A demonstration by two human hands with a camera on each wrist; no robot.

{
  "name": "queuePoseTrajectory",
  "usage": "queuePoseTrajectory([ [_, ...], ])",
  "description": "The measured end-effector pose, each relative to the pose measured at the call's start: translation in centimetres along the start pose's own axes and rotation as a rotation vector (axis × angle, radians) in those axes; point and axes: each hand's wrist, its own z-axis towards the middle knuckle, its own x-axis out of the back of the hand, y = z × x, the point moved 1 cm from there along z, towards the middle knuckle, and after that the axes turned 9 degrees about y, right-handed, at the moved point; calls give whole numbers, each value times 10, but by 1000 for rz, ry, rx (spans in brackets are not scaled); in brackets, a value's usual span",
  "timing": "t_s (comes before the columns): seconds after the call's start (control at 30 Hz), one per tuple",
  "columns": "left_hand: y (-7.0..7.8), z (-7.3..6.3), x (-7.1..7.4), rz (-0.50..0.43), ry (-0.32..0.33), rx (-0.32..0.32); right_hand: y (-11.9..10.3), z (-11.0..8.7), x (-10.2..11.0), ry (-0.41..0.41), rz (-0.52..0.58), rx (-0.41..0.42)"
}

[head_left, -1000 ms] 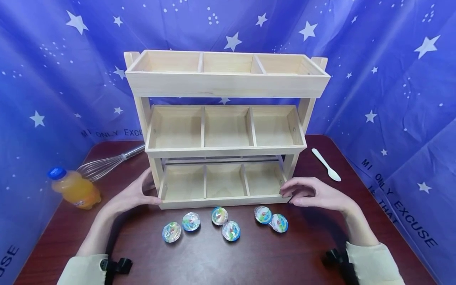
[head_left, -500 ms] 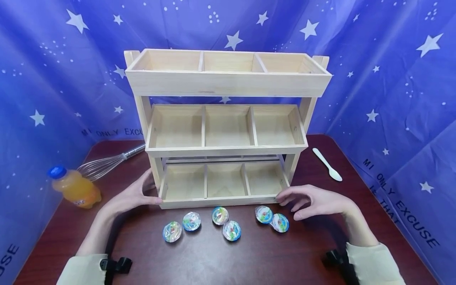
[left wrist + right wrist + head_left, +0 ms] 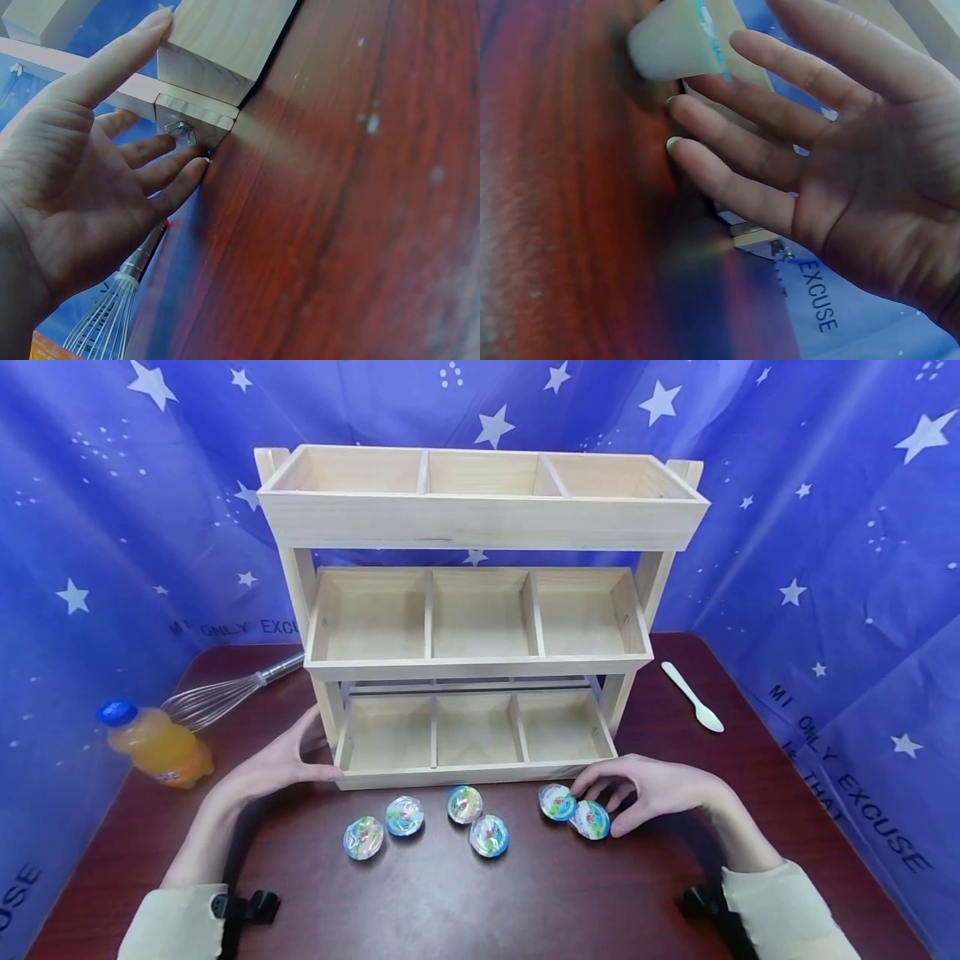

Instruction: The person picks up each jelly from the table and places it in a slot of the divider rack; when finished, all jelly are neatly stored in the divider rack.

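Note:
A three-tier wooden rack (image 3: 483, 522) stands in the middle, each tier split into three bins. My left hand (image 3: 273, 770) is at its lower left corner, thumb touching the bottom tier's front. In the left wrist view its straight fingers lie along the rack's side by a wing nut (image 3: 182, 130). My right hand (image 3: 656, 792) reaches over the right-hand pair of small jelly cups, its thumb beside the nearer jelly cup (image 3: 591, 821) and fingertips by the farther jelly cup (image 3: 557, 802). In the right wrist view a whitish jelly cup (image 3: 671, 41) sits between parted thumb and fingers.
Two more pairs of jelly cups lie before the rack, including a middle cup (image 3: 489, 836) and a left cup (image 3: 363, 837). At left are an orange drink bottle (image 3: 161, 747) and a whisk (image 3: 225, 695). A white spoon (image 3: 692, 697) lies at right.
My right hand has left the rack's lower right corner and moved left and nearer, to the right-hand jelly cups. My left hand has stayed at the rack. The head view has tilted slightly.

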Motion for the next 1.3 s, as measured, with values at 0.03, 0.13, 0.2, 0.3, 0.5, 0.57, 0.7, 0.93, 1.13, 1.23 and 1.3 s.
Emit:
queuePoseTrajectory([
  [0.03,0,0,0,2,1,2,1,1,-1,0,-5,5],
  [0.13,-1,0,1,-7,2,7,5,2,-6,12,-6,10],
  [0.2,-1,1,1,-8,0,8,7,2,-9,26,-12,7],
  [0.3,0,1,1,-5,-2,2,7,2,-12,54,-31,-3],
  [0.5,1,0,1,-11,-9,-15,7,1,-16,89,-50,-1],
  [0.57,1,0,1,-13,-10,-15,6,1,-17,97,-52,-1],
  [0.7,1,-1,2,-10,-10,-13,5,0,-18,108,-69,1],
  [0.93,0,-1,1,-15,-12,-20,3,-3,-15,89,-81,-4],
  [1.13,-1,-1,2,-3,-5,-8,-1,-6,-4,60,-48,-1],
  [1.23,-1,-1,1,-9,-7,-5,-5,-7,2,58,-18,-12],
  [1.3,-1,-1,1,-12,-9,-6,-8,-7,6,58,-2,-16],
])
